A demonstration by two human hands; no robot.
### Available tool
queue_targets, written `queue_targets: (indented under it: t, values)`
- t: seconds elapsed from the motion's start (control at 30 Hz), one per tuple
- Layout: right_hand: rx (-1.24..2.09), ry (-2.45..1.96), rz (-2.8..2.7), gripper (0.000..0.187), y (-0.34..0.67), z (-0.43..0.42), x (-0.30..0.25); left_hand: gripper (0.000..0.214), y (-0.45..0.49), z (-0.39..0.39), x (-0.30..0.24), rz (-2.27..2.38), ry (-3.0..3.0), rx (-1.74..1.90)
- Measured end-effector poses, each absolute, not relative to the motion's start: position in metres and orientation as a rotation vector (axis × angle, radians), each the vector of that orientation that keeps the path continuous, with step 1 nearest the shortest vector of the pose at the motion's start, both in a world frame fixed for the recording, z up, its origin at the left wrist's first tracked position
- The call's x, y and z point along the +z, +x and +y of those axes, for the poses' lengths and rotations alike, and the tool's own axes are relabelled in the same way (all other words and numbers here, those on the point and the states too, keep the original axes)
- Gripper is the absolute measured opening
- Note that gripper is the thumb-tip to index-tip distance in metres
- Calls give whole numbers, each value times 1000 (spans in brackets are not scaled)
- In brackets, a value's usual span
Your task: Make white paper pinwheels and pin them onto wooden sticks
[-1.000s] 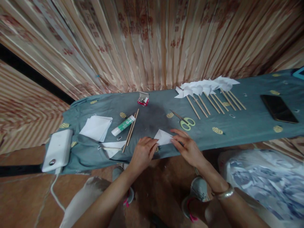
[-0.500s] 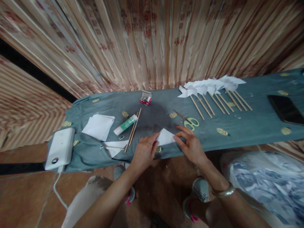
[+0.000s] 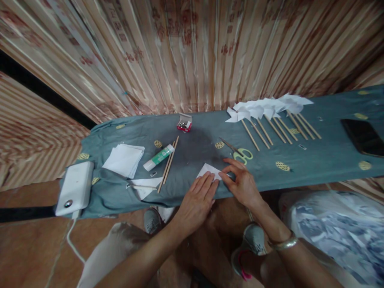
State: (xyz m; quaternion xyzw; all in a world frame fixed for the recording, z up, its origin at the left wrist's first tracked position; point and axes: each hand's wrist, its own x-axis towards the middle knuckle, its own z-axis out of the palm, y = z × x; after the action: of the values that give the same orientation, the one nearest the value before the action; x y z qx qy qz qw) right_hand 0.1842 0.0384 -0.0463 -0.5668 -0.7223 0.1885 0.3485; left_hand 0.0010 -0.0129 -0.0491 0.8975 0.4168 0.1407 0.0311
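Observation:
A folded white paper (image 3: 209,169) lies near the front edge of a board covered in blue-grey cloth (image 3: 315,158). My left hand (image 3: 198,198) lies flat on the paper's near part, fingers stretched out. My right hand (image 3: 241,180) presses its fingertips on the paper's right edge, fingers bent and together. Green-handled scissors (image 3: 240,153) lie just behind my right hand.
A glue stick (image 3: 158,157), two wooden sticks (image 3: 169,163), a stack of white paper squares (image 3: 123,160) and a white box (image 3: 75,187) lie to the left. A small red box (image 3: 184,124) sits at the back. Paper pinwheels on sticks (image 3: 270,116) and a black phone (image 3: 363,137) lie right.
My left hand has gone from pinching the paper's left corner to lying flat over it, shifting right. The lifted paper now lies pressed down on the cloth. My right hand stays at its right edge.

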Motion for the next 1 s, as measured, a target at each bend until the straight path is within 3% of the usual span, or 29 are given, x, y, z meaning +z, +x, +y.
queue_targets:
  t: [1.0]
  values:
    - [404,-1489,-1873,15,182,40,-48,52,1,-13,-50,1303,2721,340]
